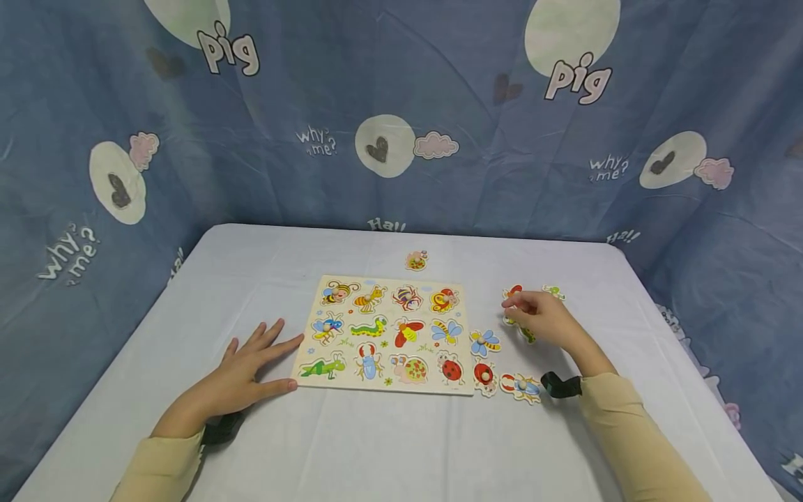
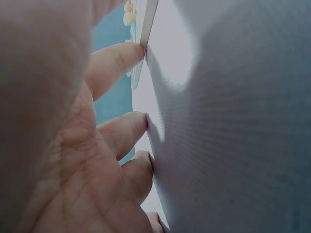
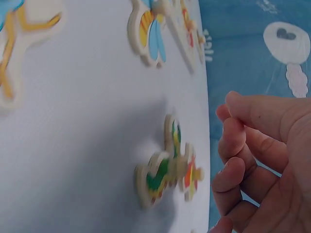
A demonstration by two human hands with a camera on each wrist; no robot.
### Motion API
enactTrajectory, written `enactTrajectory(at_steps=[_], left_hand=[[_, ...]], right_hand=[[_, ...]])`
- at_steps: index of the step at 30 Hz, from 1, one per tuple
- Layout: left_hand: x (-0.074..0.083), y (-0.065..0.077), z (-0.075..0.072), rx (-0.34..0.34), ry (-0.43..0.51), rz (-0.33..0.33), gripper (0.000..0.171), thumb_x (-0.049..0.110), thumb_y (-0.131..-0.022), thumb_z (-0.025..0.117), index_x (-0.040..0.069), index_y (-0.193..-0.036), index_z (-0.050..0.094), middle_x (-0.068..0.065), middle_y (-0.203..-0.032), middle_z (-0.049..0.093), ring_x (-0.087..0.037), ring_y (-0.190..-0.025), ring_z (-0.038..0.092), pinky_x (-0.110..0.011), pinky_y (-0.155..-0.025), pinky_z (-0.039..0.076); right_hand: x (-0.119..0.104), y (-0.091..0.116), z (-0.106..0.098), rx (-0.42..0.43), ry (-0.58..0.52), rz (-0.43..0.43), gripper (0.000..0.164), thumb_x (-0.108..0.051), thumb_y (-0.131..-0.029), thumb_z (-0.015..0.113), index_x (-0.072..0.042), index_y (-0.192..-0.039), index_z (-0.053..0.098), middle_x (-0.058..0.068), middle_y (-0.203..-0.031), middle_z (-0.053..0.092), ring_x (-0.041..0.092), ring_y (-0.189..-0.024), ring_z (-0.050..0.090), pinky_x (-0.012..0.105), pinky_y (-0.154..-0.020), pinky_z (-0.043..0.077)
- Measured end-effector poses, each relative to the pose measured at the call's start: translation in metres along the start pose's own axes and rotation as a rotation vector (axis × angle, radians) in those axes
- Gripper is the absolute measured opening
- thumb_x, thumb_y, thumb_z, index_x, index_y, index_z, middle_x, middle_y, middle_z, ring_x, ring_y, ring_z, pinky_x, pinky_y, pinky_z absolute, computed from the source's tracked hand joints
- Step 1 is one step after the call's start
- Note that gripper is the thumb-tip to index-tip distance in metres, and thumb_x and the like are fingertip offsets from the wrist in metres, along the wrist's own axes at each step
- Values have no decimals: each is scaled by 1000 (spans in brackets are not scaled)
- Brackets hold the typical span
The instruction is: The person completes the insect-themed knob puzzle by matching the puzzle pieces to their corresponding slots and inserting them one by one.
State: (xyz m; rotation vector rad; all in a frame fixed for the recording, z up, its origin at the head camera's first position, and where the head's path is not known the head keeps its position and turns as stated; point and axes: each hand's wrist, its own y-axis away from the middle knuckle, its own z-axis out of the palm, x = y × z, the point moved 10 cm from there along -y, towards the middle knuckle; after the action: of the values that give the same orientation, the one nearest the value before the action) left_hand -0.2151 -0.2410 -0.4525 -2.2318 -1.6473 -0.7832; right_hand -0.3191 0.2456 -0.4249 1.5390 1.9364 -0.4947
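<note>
My left hand (image 1: 247,369) lies with spread fingers at the left edge of a wooden insect puzzle board (image 1: 345,386). In the left wrist view one fingertip meets the board's edge (image 2: 149,24), and other fingertips rest on the white cloth. My right hand (image 1: 542,317) hovers over loose pieces right of the board, fingers loosely bent, nothing between them. Below it are a green caterpillar piece (image 3: 158,179) with a knob and a red-and-yellow winged piece (image 3: 192,180). A green piece (image 1: 553,291) lies just beyond the hand.
Beside the board's right edge lie a dragonfly piece (image 1: 485,342), a ladybug piece (image 1: 485,376) and a beetle piece (image 1: 521,388). Behind the board lies a snail piece (image 1: 417,261). Knobbed pieces, including a spider (image 1: 407,298), sit in the board. A blue printed curtain (image 1: 477,195) hangs behind.
</note>
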Motion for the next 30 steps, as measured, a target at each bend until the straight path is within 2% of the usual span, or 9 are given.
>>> enactTrajectory(at_steps=[8, 17, 30], left_hand=[[1, 0, -1, -1, 5, 1, 81, 54, -90, 83, 26, -160, 54, -27, -177, 23, -63, -161, 10, -90, -116, 1], [1, 0, -1, 2, 8, -3, 80, 54, -90, 83, 27, -159, 54, -27, -177, 23, -62, -161, 10, -89, -117, 0], [1, 1, -1, 1, 11, -5, 80, 54, -90, 82, 26, -160, 54, -27, -177, 23, -62, -162, 9, -89, -117, 0]], right_hand=[[15, 5, 0, -43, 21, 34, 24, -18, -103, 71, -3, -120, 77, 2, -75, 59, 17, -67, 51, 27, -58, 41], [23, 10, 1, -50, 37, 52, 23, -19, -101, 74, -4, -119, 78, 2, -82, 60, 17, -75, 51, 27, -64, 39], [29, 15, 0, -77, 49, 74, 22, -19, -102, 73, -5, -118, 78, 4, -85, 62, 18, -77, 52, 29, -66, 40]])
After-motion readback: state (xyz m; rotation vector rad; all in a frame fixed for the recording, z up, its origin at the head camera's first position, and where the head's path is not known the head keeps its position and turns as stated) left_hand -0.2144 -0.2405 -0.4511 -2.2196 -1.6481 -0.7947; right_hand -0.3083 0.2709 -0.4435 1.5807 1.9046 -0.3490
